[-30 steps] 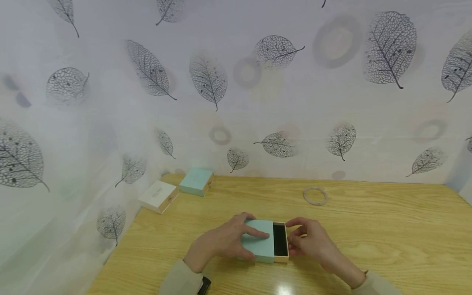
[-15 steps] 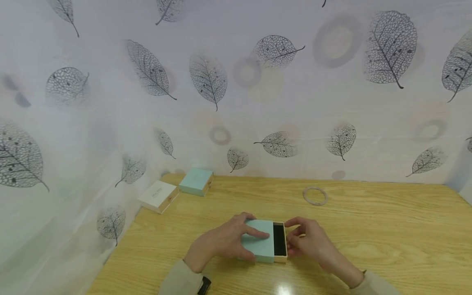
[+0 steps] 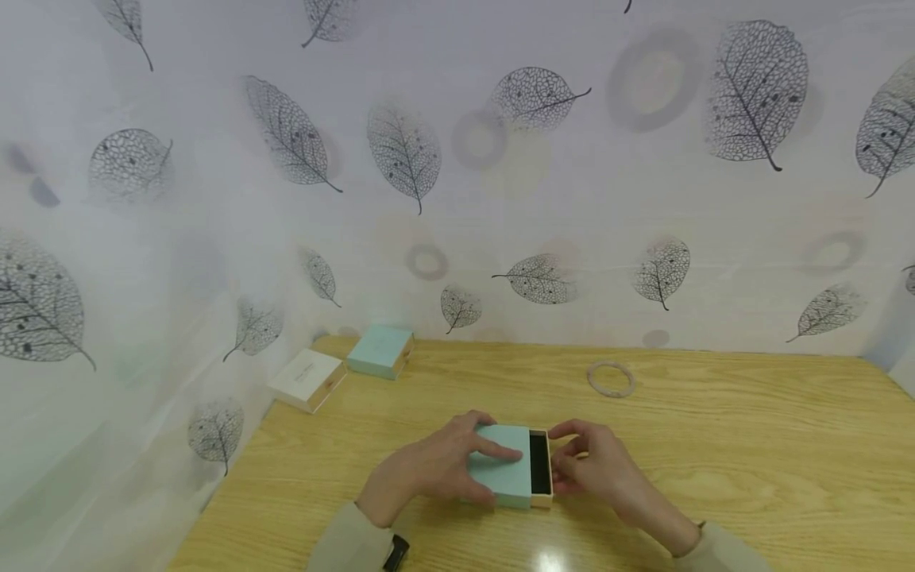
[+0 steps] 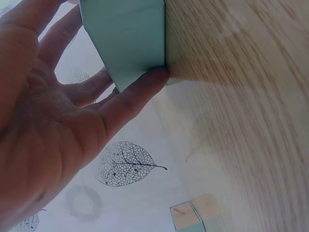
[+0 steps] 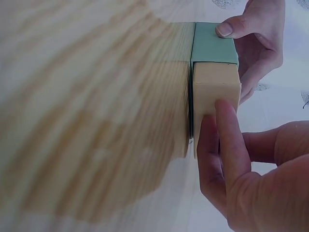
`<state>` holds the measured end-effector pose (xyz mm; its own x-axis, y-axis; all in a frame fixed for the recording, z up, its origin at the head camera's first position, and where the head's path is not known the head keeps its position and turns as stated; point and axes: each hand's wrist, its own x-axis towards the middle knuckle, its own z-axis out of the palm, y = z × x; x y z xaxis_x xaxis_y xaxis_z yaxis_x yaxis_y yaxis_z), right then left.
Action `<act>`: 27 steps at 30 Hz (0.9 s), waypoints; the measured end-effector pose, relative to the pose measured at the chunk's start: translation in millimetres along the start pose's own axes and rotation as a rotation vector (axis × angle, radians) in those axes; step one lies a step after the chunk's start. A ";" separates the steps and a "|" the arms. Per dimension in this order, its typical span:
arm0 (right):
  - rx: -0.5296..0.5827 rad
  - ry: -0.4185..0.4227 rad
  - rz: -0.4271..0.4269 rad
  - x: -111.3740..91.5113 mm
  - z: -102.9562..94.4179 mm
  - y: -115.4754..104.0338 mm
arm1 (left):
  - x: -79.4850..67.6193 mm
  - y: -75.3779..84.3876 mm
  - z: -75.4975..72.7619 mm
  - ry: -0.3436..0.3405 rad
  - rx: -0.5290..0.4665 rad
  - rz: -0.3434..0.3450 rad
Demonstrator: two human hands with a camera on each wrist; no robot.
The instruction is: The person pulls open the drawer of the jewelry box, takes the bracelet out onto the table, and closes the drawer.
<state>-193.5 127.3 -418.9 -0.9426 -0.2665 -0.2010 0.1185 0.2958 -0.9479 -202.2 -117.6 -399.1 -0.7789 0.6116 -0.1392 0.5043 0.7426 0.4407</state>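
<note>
A light teal drawer-style gift box point(image 3: 503, 465) lies on the table, its cream drawer point(image 3: 541, 469) with black lining sticking partly out on the right. My left hand point(image 3: 446, 461) grips the teal sleeve: thumb on the near side, index finger over the top, other fingers at the far side. In the left wrist view that hand point(image 4: 63, 101) spans the teal cover point(image 4: 128, 38). My right hand point(image 3: 600, 469) touches the drawer's right end with its fingertips. The right wrist view shows the fingers point(image 5: 231, 140) against the plain cream drawer front point(image 5: 215, 87).
A white box point(image 3: 309, 380) and another teal box point(image 3: 381, 351) lie at the table's back left. A pale bangle point(image 3: 611, 380) lies behind the right hand. A leaf-patterned curtain point(image 3: 457, 199) hangs behind the wooden table point(image 3: 750, 445).
The drawer has slid slightly left into the sleeve, and my right hand has moved left with it. My left hand stays in place on the sleeve.
</note>
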 end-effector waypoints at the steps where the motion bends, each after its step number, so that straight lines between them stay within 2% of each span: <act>1: -0.002 0.001 -0.002 0.0 0.3 -0.5 | 0.1 0.0 0.1 0.000 0.002 0.000; 11: 0.006 -0.015 -0.022 1.4 1.5 -2.7 | 1.2 1.1 -2.2 -0.011 0.021 -0.001; 27: -0.011 -0.047 -0.034 2.1 4.4 -4.2 | -0.1 -0.5 -1.0 -0.010 -0.008 0.003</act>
<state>-194.6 121.5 -416.4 -0.9302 -0.3196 -0.1803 0.0828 0.2960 -0.9516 -202.7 -118.3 -398.4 -0.7734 0.6166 -0.1469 0.5038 0.7386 0.4480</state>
